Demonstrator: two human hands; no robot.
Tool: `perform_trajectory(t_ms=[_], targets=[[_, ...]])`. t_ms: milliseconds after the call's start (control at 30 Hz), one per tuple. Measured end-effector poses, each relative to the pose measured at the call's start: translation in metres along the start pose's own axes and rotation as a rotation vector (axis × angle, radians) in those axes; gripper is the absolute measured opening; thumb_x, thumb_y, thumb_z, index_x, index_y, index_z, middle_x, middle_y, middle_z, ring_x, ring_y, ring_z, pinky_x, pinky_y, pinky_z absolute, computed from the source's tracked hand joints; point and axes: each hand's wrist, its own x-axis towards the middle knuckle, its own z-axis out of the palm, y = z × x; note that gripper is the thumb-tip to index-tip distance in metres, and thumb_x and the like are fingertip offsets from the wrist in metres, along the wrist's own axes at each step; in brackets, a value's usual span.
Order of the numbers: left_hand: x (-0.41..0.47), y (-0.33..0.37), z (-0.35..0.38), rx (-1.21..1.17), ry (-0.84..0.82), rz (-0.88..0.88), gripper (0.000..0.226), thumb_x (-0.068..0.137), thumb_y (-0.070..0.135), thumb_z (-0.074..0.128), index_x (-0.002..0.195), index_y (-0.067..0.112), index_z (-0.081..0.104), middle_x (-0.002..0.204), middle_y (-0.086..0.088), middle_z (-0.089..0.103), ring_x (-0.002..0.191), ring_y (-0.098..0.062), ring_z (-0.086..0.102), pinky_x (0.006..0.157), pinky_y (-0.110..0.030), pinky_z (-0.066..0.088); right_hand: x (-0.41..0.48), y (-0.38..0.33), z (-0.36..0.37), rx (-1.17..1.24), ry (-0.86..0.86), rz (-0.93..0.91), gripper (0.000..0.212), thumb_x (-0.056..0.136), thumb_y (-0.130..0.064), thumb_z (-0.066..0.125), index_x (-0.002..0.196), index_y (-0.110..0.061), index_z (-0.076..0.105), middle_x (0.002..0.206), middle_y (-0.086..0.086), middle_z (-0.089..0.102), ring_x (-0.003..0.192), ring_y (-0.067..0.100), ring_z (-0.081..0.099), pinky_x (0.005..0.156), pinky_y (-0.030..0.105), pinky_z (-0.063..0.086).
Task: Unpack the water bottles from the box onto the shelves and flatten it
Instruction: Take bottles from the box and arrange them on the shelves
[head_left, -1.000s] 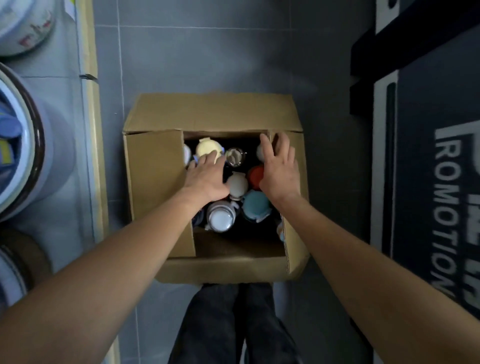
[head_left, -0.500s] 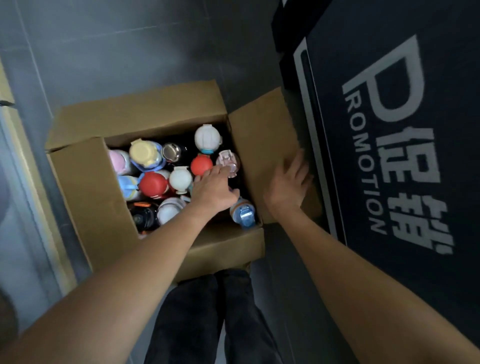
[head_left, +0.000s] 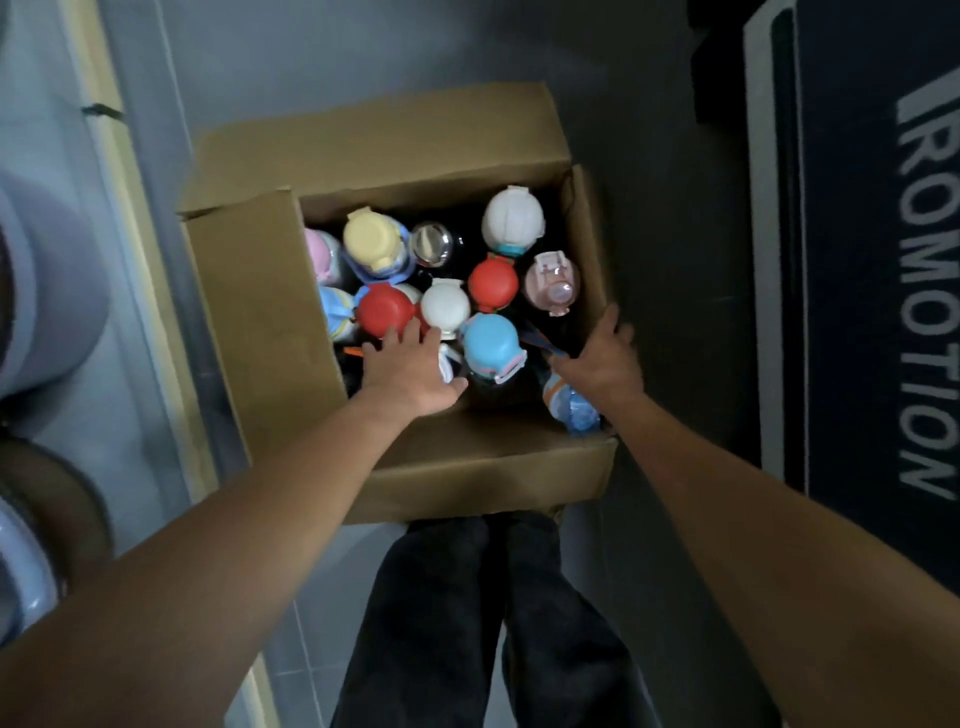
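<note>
Though open, box (head_left: 260, 322) full of bottles (head_left: 488, 340)

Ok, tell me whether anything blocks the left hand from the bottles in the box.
Nothing visible does. The box has its flaps folded open, and the left hand is right over the upright bottles, reaching to the left red cap and middle white cap.

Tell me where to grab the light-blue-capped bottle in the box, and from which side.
Probably best: grip the blue cap round its rim, coming straight down from above. The bottle stands upright, hemmed in by the white cap and red cap, so only its top is exposed.
</note>
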Motion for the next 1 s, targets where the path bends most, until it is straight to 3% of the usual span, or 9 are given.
perform_trajectory(t_ms=[67,167,333,467,533,633,800,1000], targets=[[-0.008,-0.020,-0.003,-0.005,-0.124,-0.107,0.089,0.083,0.065,0.047,0.151,0.022,0.009,0.159,-0.007,0.004,0.145,-0.037,0.004,0.114,-0.051,0.017,-0.014,-0.017,0.003,-0.043,0.029,-0.001,0.099,0.080,-0.038,0.070,0.150,-0.005,0.009,0.149,0.024,0.019,0.133,0.044,0.028,0.108,0.044,0.028],[-0.026,-0.032,-0.010,-0.021,-0.120,-0.134,0.091,0.083,0.065,0.046,0.151,0.020,0.006,0.159,-0.012,-0.002,0.144,-0.042,0.000,0.115,-0.049,0.015,-0.035,-0.049,0.009,-0.097,-0.007,-0.088,0.096,0.080,-0.041,0.070,0.149,-0.008,0.013,0.149,0.023,0.019,0.133,0.044,0.028,0.106,0.049,0.031],[-0.062,-0.047,-0.023,-0.238,0.193,-0.153,0.075,0.084,0.052,0.050,0.145,0.015,0.024,0.155,-0.010,0.020,0.141,-0.034,0.019,0.109,-0.047,0.026,-0.066,-0.116,0.022,-0.192,-0.140,-0.289,0.090,0.081,-0.044,0.068,0.149,-0.012,0.019,0.150,0.017,0.022,0.135,0.040,0.026,0.107,0.050,0.031],[-0.090,-0.090,-0.017,-0.250,0.450,-0.277,0.072,0.086,0.046,0.052,0.145,0.013,0.027,0.155,-0.010,0.023,0.143,-0.030,0.019,0.113,-0.043,0.022,-0.089,-0.175,0.035,-0.245,-0.206,-0.466,0.081,0.082,-0.039,0.066,0.146,-0.013,0.025,0.144,0.017,0.035,0.131,0.038,0.031,0.105,0.045,0.031],[-0.096,-0.109,-0.009,-0.241,0.498,-0.361,0.076,0.085,0.043,0.054,0.147,0.011,0.023,0.156,-0.012,0.020,0.144,-0.030,0.017,0.114,-0.043,0.018,-0.093,-0.191,0.040,-0.259,-0.210,-0.522,0.072,0.082,-0.035,0.066,0.143,-0.014,0.032,0.138,0.016,0.041,0.127,0.037,0.036,0.101,0.043,0.035],[-0.097,-0.146,0.012,-0.321,0.445,-0.483,0.082,0.086,0.040,0.054,0.150,0.011,0.012,0.159,-0.013,0.005,0.146,-0.030,0.008,0.115,-0.044,0.017,-0.095,-0.210,0.058,-0.327,-0.220,-0.612,0.069,0.084,-0.032,0.065,0.141,-0.011,0.034,0.139,0.016,0.040,0.130,0.035,0.035,0.105,0.042,0.033],[-0.071,-0.181,0.048,-0.663,0.338,-0.615,0.092,0.083,0.040,0.061,0.150,0.013,0.004,0.159,-0.007,-0.007,0.146,-0.031,-0.003,0.113,-0.052,0.021,-0.088,-0.228,0.098,-0.464,-0.226,-0.705,0.073,0.086,-0.032,0.062,0.146,-0.011,0.025,0.148,0.014,0.030,0.135,0.034,0.027,0.107,0.042,0.030],[-0.045,-0.152,0.060,-0.550,0.431,-0.646,0.095,0.078,0.036,0.064,0.150,0.013,0.006,0.159,-0.009,-0.001,0.145,-0.028,0.007,0.107,-0.052,0.026,-0.076,-0.226,0.119,-0.450,-0.163,-0.755,0.073,0.084,-0.024,0.061,0.146,-0.008,0.025,0.153,0.017,0.021,0.137,0.035,0.026,0.109,0.043,0.032]])
